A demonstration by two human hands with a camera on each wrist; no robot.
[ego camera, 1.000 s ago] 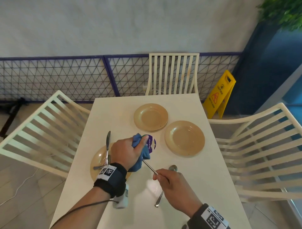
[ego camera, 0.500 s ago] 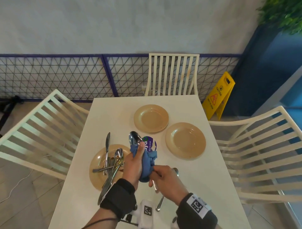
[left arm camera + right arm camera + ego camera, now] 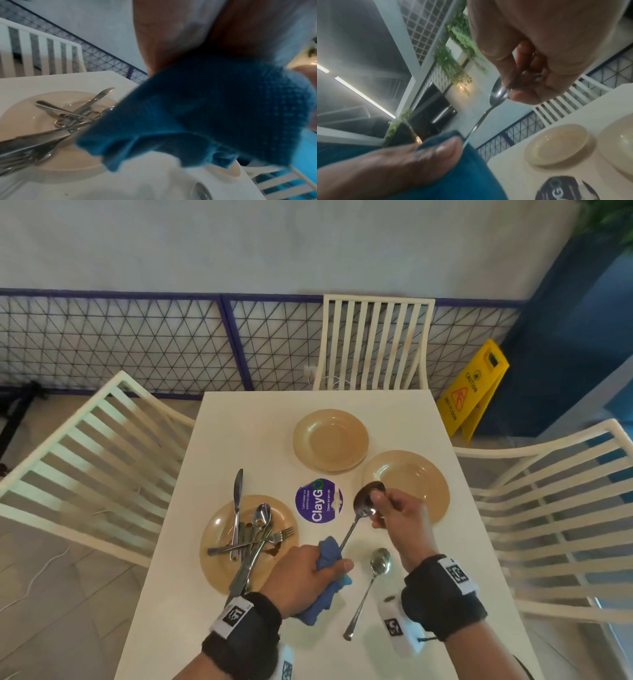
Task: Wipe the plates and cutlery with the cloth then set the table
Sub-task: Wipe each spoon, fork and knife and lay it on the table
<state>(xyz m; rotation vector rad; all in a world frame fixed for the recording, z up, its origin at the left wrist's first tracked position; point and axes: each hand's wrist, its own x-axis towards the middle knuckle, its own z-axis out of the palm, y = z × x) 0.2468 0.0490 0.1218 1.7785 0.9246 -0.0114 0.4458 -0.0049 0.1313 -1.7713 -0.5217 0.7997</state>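
Spoon (image 3: 364, 510) flipped | right hand (image 3: 400, 520) pinches bowl | left hand (image 3: 301, 580) grips cloth (image 3: 330, 571) round handle

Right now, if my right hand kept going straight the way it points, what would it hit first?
Probably the plate nearest the right hand, which holds the spoon by its bowl just before that rim. Height above it is unclear.

A round purple sticker (image 3: 319, 501) printed "ClayGo" lies near the middle of the white rectangular table (image 3: 246, 433). Three cream slatted chairs stand around the table: one at the far end (image 3: 375, 340), one on the left side (image 3: 92, 453), one on the right side (image 3: 561, 508). Right of the far chair stands a yellow folding caution sign (image 3: 474, 390). Behind the table runs a blue-framed wire mesh fence (image 3: 137, 344). Green foliage (image 3: 606, 217), probably a plant, shows at the upper right.
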